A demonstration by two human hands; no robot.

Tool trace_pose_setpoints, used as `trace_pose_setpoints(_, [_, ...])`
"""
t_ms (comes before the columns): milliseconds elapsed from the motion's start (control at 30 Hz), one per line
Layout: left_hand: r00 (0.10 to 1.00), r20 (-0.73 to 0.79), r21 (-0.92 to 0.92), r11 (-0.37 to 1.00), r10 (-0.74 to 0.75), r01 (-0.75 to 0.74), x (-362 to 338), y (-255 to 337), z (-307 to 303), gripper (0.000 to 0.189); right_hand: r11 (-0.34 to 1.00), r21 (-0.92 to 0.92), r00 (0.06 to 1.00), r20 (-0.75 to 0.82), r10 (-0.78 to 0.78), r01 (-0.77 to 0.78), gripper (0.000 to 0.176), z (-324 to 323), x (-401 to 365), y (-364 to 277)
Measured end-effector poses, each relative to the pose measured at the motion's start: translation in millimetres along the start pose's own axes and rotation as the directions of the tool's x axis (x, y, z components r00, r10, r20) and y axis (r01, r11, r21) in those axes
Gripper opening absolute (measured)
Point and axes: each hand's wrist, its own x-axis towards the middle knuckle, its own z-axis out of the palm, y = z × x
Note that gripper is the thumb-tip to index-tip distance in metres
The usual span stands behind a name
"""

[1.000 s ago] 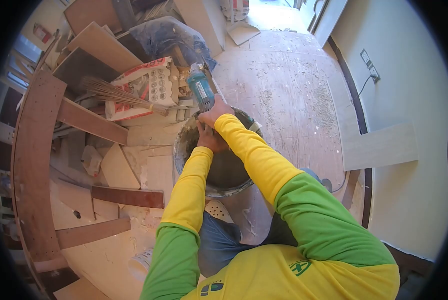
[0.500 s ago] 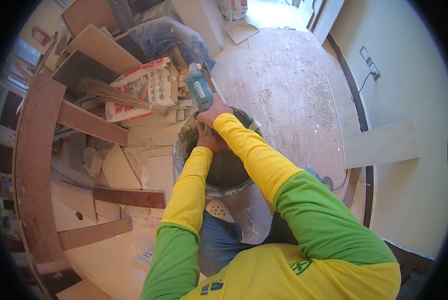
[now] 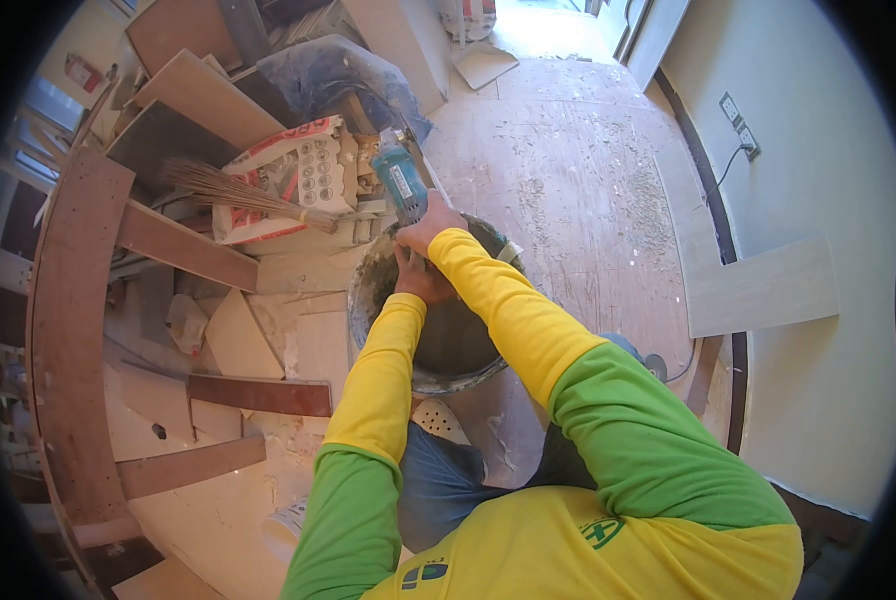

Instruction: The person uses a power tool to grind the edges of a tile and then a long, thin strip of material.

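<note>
A teal power tool (image 3: 401,180) with a white label is held over the far rim of a grey-crusted bucket (image 3: 360,305). My right hand (image 3: 434,222) is closed around the tool's body, just above the rim. Just below it, inside the bucket's mouth, my left hand (image 3: 423,278) is closed at the tool's near end; its fingers are partly hidden. Grey material (image 3: 453,345) shows in the bucket, beneath my right forearm. The bucket stands on the floor in front of my knees.
To the left lie a torn paper sack (image 3: 303,175), a twig broom (image 3: 233,190) and several boards (image 3: 258,395). Plastic sheeting (image 3: 343,75) is heaped behind. A dustpan (image 3: 486,64) lies at the far end. On the right wall, a cord is plugged into a socket (image 3: 746,140).
Hardly anything differs. Both hands and the power tool keep the same place over the bucket; the whole view has shifted very slightly.
</note>
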Motion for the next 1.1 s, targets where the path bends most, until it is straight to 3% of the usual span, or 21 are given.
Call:
trace_pose_setpoints(300, [0.999, -0.048, -0.062, 0.998, 0.014, -0.017, 3, -9, 10, 0.102, 1.000, 0.007, 1.000, 0.003, -0.001, 0.001, 0.092, 0, -2, 2])
trace_pose_setpoints(567, [0.997, -0.073, -0.301, 0.953, -0.009, -0.013, 0, -8, 6, 0.099, 1.000, 0.018, 1.000, -0.007, -0.001, 0.001, 0.093, 2, -2, 5])
trace_pose_setpoints(767, [0.999, -0.044, -0.203, 0.979, 0.002, -0.011, -5, 0, -8, 0.096, 1.000, 0.020, 1.000, 0.005, 0.019, -0.019, 0.093, -1, -6, 3])
trace_pose_setpoints(1100, [0.994, -0.105, -0.257, 0.964, 0.043, -0.069, -7, 3, -16, 0.094, 1.000, -0.027, 1.000, 0.016, 0.013, -0.012, 0.100, 0, -4, 6])
